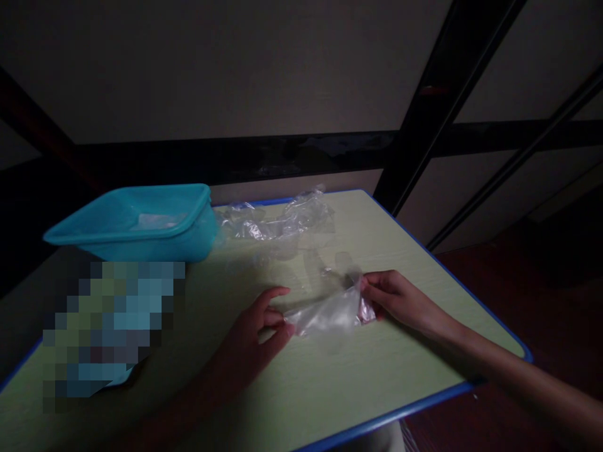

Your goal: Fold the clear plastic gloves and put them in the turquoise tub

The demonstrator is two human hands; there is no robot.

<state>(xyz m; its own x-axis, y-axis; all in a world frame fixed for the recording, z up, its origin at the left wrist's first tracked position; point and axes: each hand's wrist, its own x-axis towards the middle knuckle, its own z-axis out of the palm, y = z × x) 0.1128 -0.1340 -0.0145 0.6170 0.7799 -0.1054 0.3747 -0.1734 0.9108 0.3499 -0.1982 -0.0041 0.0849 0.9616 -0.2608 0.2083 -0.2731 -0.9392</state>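
Note:
A clear plastic bag is stretched between my two hands, low over the table. My left hand pinches its left end between thumb and a finger, with the index finger stretched out above. At the other end, my right hand grips the bag's edge with closed fingers. A small shiny pinkish packet shows just under the right fingers; whether it lies inside the bag or behind it I cannot tell. Farther back, crumpled clear plastic bags lie on the table.
The pale table has a blue edge. At its back left stands a turquoise plastic basket with something whitish inside. A pixelated item lies in front of the basket. Dark-framed panels rise behind the table.

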